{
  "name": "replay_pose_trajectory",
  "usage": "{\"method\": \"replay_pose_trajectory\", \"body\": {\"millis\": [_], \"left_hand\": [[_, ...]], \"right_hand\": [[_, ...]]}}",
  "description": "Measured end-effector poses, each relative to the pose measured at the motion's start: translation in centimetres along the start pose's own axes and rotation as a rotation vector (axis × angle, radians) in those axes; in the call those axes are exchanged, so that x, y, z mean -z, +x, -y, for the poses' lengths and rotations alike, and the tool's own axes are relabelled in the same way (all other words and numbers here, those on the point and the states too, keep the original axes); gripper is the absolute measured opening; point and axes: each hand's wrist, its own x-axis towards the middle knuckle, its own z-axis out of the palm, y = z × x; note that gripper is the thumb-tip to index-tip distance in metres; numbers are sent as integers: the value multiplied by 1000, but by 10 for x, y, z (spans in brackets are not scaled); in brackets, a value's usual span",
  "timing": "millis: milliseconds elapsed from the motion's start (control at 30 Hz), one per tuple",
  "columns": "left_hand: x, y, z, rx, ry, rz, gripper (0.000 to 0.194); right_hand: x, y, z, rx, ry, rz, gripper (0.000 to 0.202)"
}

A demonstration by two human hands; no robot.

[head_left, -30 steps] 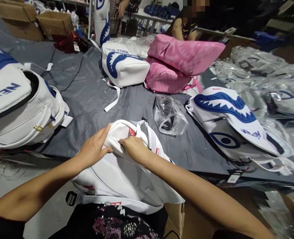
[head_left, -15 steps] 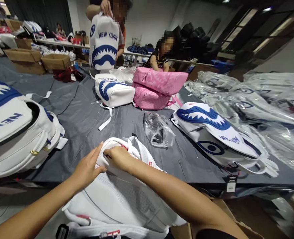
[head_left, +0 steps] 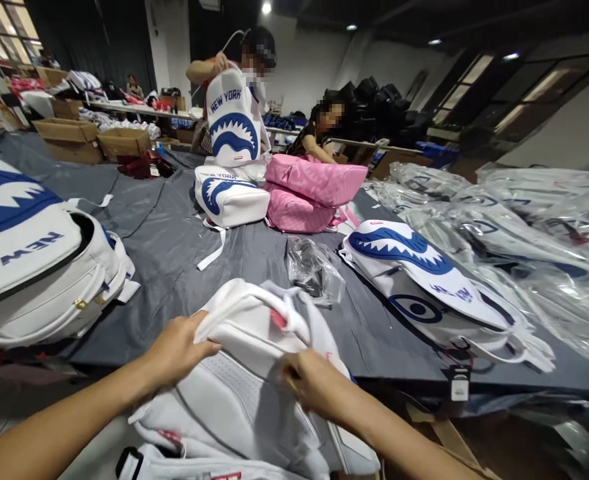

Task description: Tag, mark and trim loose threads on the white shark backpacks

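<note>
A white backpack (head_left: 234, 400) with its padded back and straps facing me leans at the table's near edge. My left hand (head_left: 182, 348) grips its upper left edge, with the thumb on the near side and the fingers behind. On the right part of the same panel, beside a seam below the top handle, is my right hand (head_left: 314, 383). Its fingers are pinched together and slightly blurred; what lies between them is hidden. The backpack's front faces away from me.
White backpacks with blue shark mouths lie left (head_left: 34, 267) and right (head_left: 409, 273). A crumpled clear bag (head_left: 317, 270) sits beyond mine. Farther back are pink backpacks (head_left: 314, 193), cardboard boxes (head_left: 67, 137) and two people, one holding a white backpack (head_left: 234, 120). Plastic-wrapped backpacks (head_left: 519, 220) cover the right side.
My right hand has moved from the backpack's upper left, beside my left hand, rightward and down along the seam. Across the table, a person's raised backpack has turned and come lower. The view has tilted up.
</note>
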Motion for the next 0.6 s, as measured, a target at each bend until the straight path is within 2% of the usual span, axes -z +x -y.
{"method": "replay_pose_trajectory", "body": {"millis": [67,100,133,167,233,333,400,467,500,567,600], "left_hand": [[10,-11,-33,-225,94,-3,29],[18,-15,-50,-341,159,0,32],[28,-17,-67,-435,229,10,34],[40,-17,-84,-496,297,23,35],[72,-15,-116,-531,400,36,31],[131,-17,-161,-481,515,-80,21],[171,-24,-187,-457,686,-261,24],[205,-34,-207,-441,948,-495,50],[218,-36,-213,-422,1071,-613,65],[236,-28,-213,-353,1218,-822,78],[241,-16,-206,-316,1223,-903,75]], "right_hand": [[-9,-24,-8,-30,345,295,30],[-12,-36,-12,-46,445,374,41],[-13,-48,-17,-61,503,381,51],[-11,-58,-20,-71,532,345,57],[3,-75,-22,-66,559,247,61],[49,-80,0,18,568,83,58],[92,-67,32,156,569,-60,47],[136,-42,72,326,571,-229,33],[156,-27,93,428,587,-361,26],[187,4,126,638,709,-573,28],[196,19,136,720,753,-592,32]]}}
